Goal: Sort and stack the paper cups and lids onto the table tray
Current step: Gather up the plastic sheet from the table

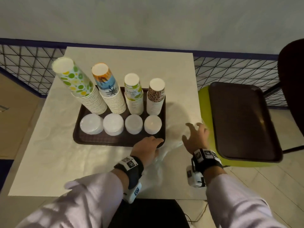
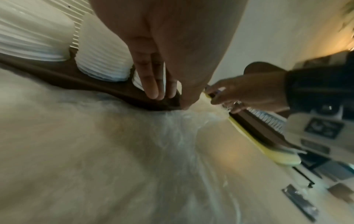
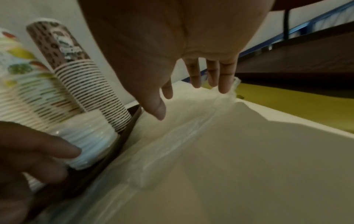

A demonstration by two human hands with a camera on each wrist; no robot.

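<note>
Fronting right wrist view: brown-patterned cup stack (image 3: 76, 78)

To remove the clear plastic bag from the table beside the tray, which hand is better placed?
Probably the right hand: it hovers open directly above the plastic bag, which lies right of the tray. The left hand rests at the tray's near right corner.

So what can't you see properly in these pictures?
- Words on the third cup stack: head view, too small and blurry to read.
- How many lids are in each lid stack: head view, seen from above.
- Clear plastic bag: head view, see-through and partly under the left hand; its edges are unclear.
- Right hand: right wrist view, cut off by the top edge.
</note>
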